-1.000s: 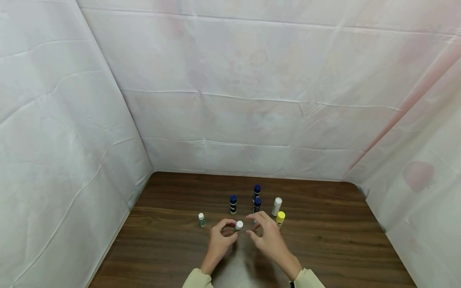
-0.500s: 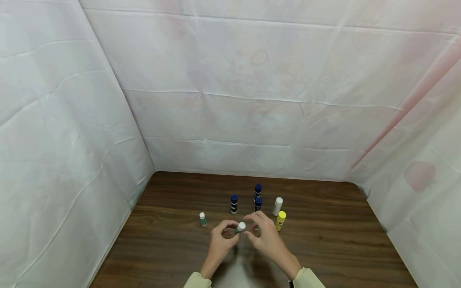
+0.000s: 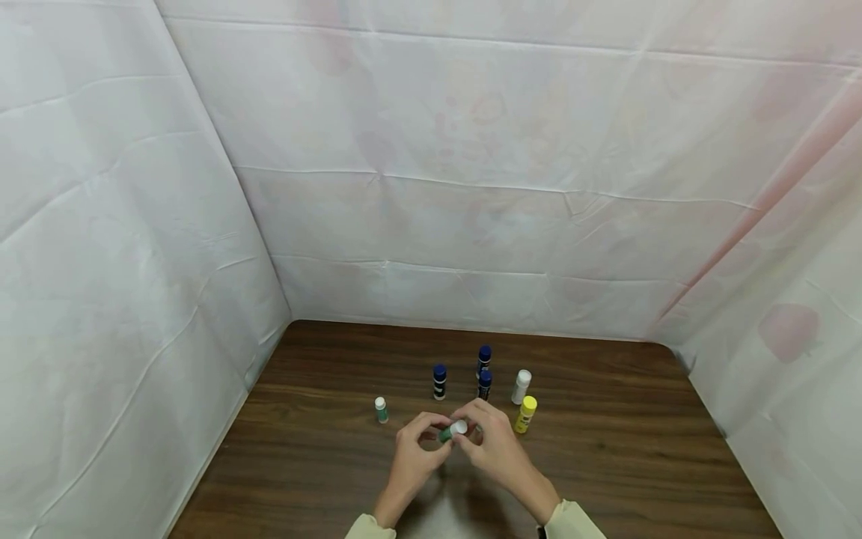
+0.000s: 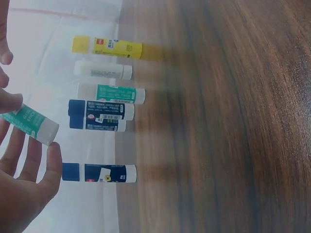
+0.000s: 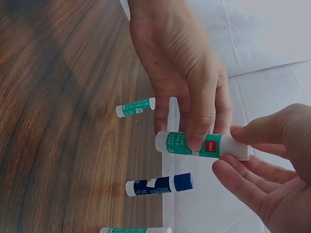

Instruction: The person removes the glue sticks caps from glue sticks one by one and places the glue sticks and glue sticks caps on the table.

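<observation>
Pale fabric walls [image 3: 431, 150] all round, dark wood-grain table [image 3: 606, 457] below, and here come my hands! L hand [image 3: 413, 451] has a green glue stick [image 3: 446, 434] pinched round its body, clear of the table; R hand [image 3: 500, 451] has just closed the gap and its thumb & fingers now pinch the other end. Stick's tipped further R too, so I've got it from both ends, ready, I'd judge, for two-handed work. Standing beyond: yellow stick [image 3: 526, 415], navy sticks [image 3: 440, 382], three of 'em, then white stick [image 3: 521, 387], a second green stick [image 4: 116, 93] in the row, a third green stick [image 3: 381, 410] off L. Down to the white cap [image 5: 234, 146], still on, R fingers on it. Labels: mine reads GLUE STICK, w/ what looks like "deli" on a red patch; rest of the small print's too blurry, can't tell
</observation>
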Demonstrator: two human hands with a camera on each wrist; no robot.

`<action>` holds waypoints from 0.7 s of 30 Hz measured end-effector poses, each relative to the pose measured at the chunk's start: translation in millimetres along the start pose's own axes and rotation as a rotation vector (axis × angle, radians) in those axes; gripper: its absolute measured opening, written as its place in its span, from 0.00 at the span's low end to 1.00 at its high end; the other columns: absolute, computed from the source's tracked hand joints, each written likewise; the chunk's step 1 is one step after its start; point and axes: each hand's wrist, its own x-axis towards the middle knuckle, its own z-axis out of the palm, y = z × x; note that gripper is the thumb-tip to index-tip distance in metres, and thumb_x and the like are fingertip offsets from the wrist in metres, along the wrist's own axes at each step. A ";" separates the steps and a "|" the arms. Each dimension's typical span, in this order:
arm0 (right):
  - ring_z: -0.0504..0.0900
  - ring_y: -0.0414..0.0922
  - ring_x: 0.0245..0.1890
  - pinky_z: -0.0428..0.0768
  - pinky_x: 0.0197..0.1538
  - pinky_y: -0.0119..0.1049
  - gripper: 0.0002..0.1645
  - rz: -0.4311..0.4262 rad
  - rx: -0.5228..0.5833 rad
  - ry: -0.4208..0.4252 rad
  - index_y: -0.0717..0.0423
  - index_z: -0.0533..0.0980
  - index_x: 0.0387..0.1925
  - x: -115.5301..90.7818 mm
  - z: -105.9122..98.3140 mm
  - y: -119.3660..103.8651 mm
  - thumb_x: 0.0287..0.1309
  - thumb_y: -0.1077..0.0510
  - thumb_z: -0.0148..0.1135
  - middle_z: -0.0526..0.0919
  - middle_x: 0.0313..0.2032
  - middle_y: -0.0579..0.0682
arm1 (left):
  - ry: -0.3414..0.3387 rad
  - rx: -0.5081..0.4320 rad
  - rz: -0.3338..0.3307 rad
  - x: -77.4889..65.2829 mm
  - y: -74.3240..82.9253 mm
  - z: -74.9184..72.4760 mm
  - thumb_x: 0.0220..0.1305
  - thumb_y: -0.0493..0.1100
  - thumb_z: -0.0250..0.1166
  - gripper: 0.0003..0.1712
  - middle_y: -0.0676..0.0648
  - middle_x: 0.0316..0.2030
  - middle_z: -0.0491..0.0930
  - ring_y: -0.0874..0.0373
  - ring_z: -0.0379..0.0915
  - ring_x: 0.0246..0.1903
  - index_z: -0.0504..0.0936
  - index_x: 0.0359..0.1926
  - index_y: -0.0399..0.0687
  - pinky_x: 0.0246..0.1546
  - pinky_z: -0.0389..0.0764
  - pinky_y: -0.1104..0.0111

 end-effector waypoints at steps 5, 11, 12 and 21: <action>0.76 0.39 0.29 0.78 0.27 0.28 0.10 -0.014 0.001 0.004 0.56 0.80 0.32 0.2 0.5 -1.1 0.46 0.70 0.69 0.78 0.34 0.45 | 0.002 0.009 0.015 -0.9 2.6 0.8 0.49 0.28 0.69 0.13 0.45 0.37 0.81 0.43 0.78 0.36 0.82 0.38 0.41 0.36 0.81 0.52; 0.77 0.40 0.28 0.78 0.26 0.27 0.10 -0.023 0.002 0.006 0.57 0.81 0.31 0.0 -0.3 -2.0 0.46 0.70 0.69 0.78 0.33 0.45 | 0.004 0.011 0.027 -1.6 1.9 0.9 0.50 0.29 0.70 0.13 0.45 0.37 0.81 0.43 0.78 0.35 0.82 0.38 0.41 0.35 0.81 0.52; 0.77 0.40 0.29 0.78 0.26 0.27 0.10 -0.024 0.001 0.006 0.57 0.81 0.31 -0.2 -0.5 -2.2 0.46 0.70 0.69 0.78 0.33 0.45 | 0.004 0.008 0.031 -1.8 1.7 1.0 0.50 0.29 0.70 0.13 0.45 0.37 0.81 0.43 0.78 0.35 0.82 0.38 0.41 0.34 0.81 0.52; 0.77 0.41 0.29 0.78 0.26 0.27 0.10 -0.036 0.018 0.015 0.58 0.81 0.30 -1.5 -1.2 -5.1 0.45 0.72 0.69 0.78 0.32 0.46 | 0.005 0.007 0.062 -3.3 -0.5 -0.2 0.48 0.28 0.70 0.13 0.46 0.36 0.82 0.45 0.79 0.35 0.82 0.37 0.40 0.33 0.81 0.53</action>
